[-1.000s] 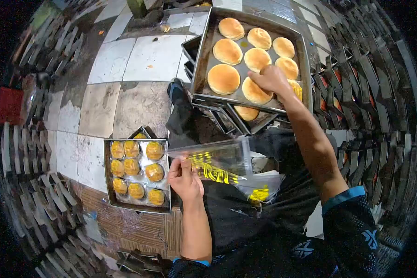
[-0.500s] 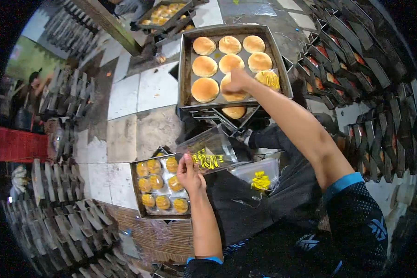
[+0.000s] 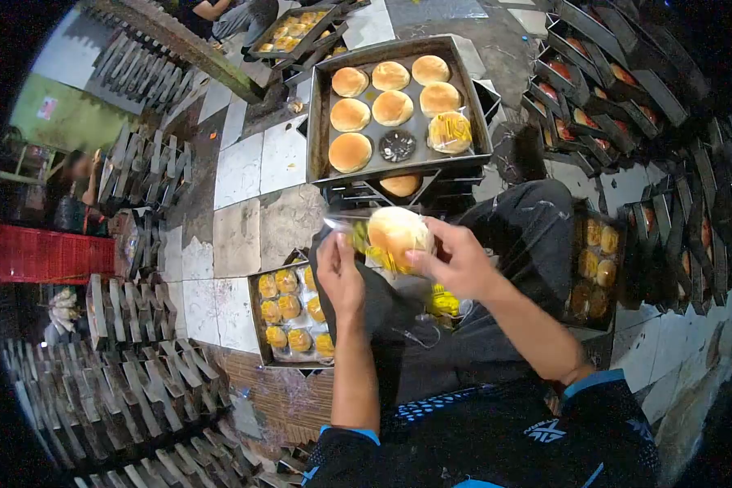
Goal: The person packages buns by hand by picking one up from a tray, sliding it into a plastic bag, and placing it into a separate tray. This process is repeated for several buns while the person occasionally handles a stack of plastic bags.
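My right hand (image 3: 455, 259) grips a round golden bun (image 3: 398, 234) above my lap, at the mouth of a clear plastic bag (image 3: 351, 228) with yellow print. The fingers of my left hand (image 3: 340, 272) pinch that bag at its left side. How far the bun sits inside the bag is hard to make out. Ahead of my hands, a metal tray (image 3: 319, 130) holds several unwrapped buns and one wrapped bun (image 3: 450, 132). A dark round spot (image 3: 398, 146) shows on the tray's front row. More printed bags (image 3: 443, 302) lie on my lap, partly hidden by my right hand.
Wrapped buns fill a tray (image 3: 262, 355) at my left and another tray (image 3: 577, 313) by my right knee. Stacked metal trays (image 3: 142, 407) line both sides. A red crate (image 3: 53, 254) stands at far left, near another person (image 3: 77, 191). A wooden post (image 3: 211, 57) crosses the upper left.
My right hand has lifted a bun from the tray's front row and brought it back to the bag in my left hand. A dark spot now shows where the bun sat.
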`<action>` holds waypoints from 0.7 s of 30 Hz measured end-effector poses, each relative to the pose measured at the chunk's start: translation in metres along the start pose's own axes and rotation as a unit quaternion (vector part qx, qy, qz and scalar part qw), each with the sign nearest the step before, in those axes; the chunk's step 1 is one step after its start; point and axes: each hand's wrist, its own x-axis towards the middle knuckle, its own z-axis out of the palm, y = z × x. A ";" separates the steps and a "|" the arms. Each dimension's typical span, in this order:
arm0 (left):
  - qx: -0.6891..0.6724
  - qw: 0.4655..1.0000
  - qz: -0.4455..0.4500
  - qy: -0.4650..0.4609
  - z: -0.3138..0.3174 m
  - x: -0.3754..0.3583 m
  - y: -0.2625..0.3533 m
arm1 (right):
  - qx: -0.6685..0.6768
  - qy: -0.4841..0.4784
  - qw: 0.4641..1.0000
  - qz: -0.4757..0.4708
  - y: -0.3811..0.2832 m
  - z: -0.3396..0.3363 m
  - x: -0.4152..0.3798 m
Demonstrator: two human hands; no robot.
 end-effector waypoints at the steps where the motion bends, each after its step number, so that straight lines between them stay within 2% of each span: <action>1: -0.142 0.987 -0.076 -0.017 0.013 -0.008 0.037 | -0.036 0.041 0.997 -0.061 -0.016 0.010 -0.009; 2: -0.207 0.963 -0.135 -0.104 0.006 -0.012 0.048 | -0.150 0.033 0.972 -0.177 -0.014 0.016 -0.014; 3: -0.283 0.945 -0.150 -0.068 0.018 -0.020 0.073 | -0.191 -0.037 0.959 -0.204 -0.018 0.021 -0.020; 5: -0.291 0.951 -0.050 -0.088 0.018 -0.021 0.098 | -0.260 -0.044 0.931 -0.254 -0.020 0.036 -0.029; 6: -0.381 0.918 -0.041 -0.099 0.016 -0.019 0.110 | -0.257 -0.049 0.931 -0.256 -0.023 0.038 -0.026; 7: -0.381 0.919 -0.038 -0.093 0.015 -0.026 0.117 | -0.297 -0.047 0.908 -0.293 -0.026 0.037 -0.021; 8: -0.365 0.925 -0.088 -0.051 0.018 -0.038 0.121 | -0.335 -0.044 0.882 -0.330 -0.030 0.037 -0.017; 9: -0.350 0.927 -0.136 -0.008 0.024 -0.047 0.122 | -0.332 -0.049 0.880 -0.335 -0.038 0.039 -0.015; 10: -0.224 0.974 0.011 -0.030 0.036 -0.047 0.111 | -0.385 -0.022 0.870 -0.306 -0.047 0.042 -0.013; 11: -0.164 0.984 0.062 -0.019 0.043 -0.061 0.103 | -0.435 0.004 0.857 -0.275 -0.055 0.044 -0.012; 12: -0.202 0.979 0.012 -0.001 0.038 -0.055 0.090 | -0.496 -0.049 0.817 -0.290 -0.058 0.044 -0.011; 13: -0.240 0.970 -0.040 0.016 0.034 -0.047 0.079 | -0.492 -0.054 0.818 -0.293 -0.051 0.048 -0.015; 15: -0.441 0.880 -0.085 -0.154 -0.005 -0.028 0.074 | -0.337 -0.050 0.897 -0.283 -0.030 0.059 -0.030; 16: -0.508 0.851 -0.116 -0.073 -0.012 -0.021 0.078 | -0.375 -0.076 0.875 -0.298 -0.031 0.057 -0.035; 17: -0.506 0.854 -0.107 -0.056 -0.019 -0.020 0.083 | -0.373 -0.081 0.875 -0.297 -0.027 0.050 -0.035; 18: -0.479 0.870 -0.107 -0.038 -0.021 -0.024 0.086 | -0.262 -0.201 0.917 -0.226 -0.026 0.041 -0.033; 19: -0.449 0.887 -0.105 -0.025 -0.023 -0.025 0.092 | -0.142 -0.310 0.928 -0.151 -0.026 0.038 -0.028; 20: -0.452 0.886 -0.104 -0.009 -0.017 -0.029 0.099 | -0.021 -0.248 0.962 -0.110 -0.030 0.036 -0.025; 21: -0.454 0.885 -0.102 0.008 -0.008 -0.036 0.107 | -0.040 -0.189 0.977 -0.088 -0.038 0.036 -0.019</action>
